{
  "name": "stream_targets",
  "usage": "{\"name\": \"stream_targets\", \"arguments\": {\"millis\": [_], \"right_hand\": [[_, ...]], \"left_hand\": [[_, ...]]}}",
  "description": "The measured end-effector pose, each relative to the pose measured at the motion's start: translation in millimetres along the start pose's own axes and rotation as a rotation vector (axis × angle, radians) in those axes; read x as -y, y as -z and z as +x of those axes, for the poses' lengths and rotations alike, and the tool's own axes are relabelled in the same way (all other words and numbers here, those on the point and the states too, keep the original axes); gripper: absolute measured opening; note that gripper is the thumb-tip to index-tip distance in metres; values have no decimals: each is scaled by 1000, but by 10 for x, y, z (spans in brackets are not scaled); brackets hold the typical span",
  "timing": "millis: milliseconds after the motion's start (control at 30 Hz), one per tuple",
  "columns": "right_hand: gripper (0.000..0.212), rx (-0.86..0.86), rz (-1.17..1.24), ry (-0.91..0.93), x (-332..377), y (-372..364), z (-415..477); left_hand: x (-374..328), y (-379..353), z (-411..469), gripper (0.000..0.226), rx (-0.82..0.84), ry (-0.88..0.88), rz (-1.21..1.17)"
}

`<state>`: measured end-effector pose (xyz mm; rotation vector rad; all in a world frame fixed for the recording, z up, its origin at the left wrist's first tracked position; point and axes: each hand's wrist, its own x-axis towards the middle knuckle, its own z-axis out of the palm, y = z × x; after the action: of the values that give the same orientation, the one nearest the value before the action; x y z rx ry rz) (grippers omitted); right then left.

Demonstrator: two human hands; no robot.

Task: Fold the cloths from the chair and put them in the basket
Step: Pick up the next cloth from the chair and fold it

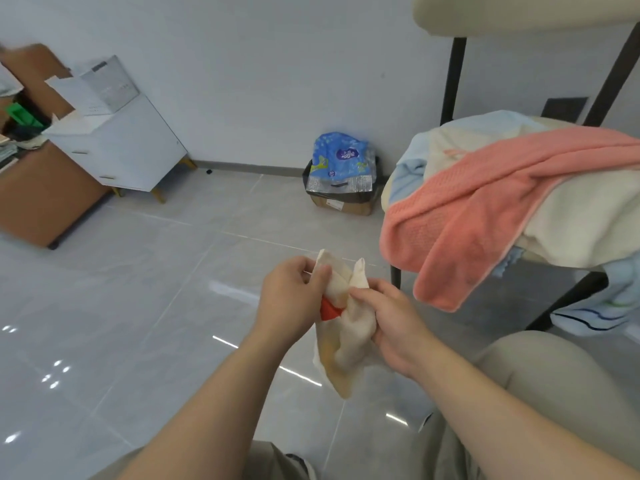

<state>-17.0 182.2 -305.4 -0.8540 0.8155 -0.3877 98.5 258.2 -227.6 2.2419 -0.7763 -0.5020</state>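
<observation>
A small cream cloth (346, 341) with a red patch hangs crumpled between my hands, low in the middle of the view. My left hand (291, 296) pinches its upper left corner. My right hand (391, 320) grips its right side, thumb on the fabric. To the right stands the chair (453, 81) with black legs, piled with cloths: a pink towel (478, 216) draped over the front, a cream cloth (588, 220) under it, and light blue cloths (412, 168) at the back and lower right. No basket is in view.
A cardboard box (341, 202) lined with a black bag and holding a blue plastic package sits by the far wall. A white cabinet (128, 147) and a brown desk (45, 202) stand at the left. Glossy grey floor tiles lie between. My knees show at the bottom.
</observation>
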Motion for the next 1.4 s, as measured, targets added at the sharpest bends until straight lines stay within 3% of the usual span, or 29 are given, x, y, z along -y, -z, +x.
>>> {"name": "stream_targets", "arguments": {"millis": [167, 300, 433, 600, 733, 967, 1267, 1400], "right_hand": [[15, -112, -471, 325, -102, -79, -82], [11, -75, -628, 454, -143, -116, -168], [16, -92, -647, 462, -169, -90, -184], [28, -138, -632, 481, -152, -77, -154], [27, -214, -718, 617, -145, -42, -134], [26, -116, -812, 721, -192, -13, -74], [32, 109, -785, 598, -154, 19, -87], [22, 8, -751, 677, -241, 35, -81]], "left_hand": [[99, 14, -62, 25, -11, 53, -35], [142, -12, -102, 15, 84, 28, -61], [157, -39, -110, 5, 103, 16, -46], [130, -35, -111, 18, 128, -5, -21], [83, -52, -128, 18, 145, 8, -42], [127, -80, -103, 15, 149, 45, -78], [151, -29, -80, 17, 90, 33, -60], [160, -32, -64, 14, 122, -37, 9]]}}
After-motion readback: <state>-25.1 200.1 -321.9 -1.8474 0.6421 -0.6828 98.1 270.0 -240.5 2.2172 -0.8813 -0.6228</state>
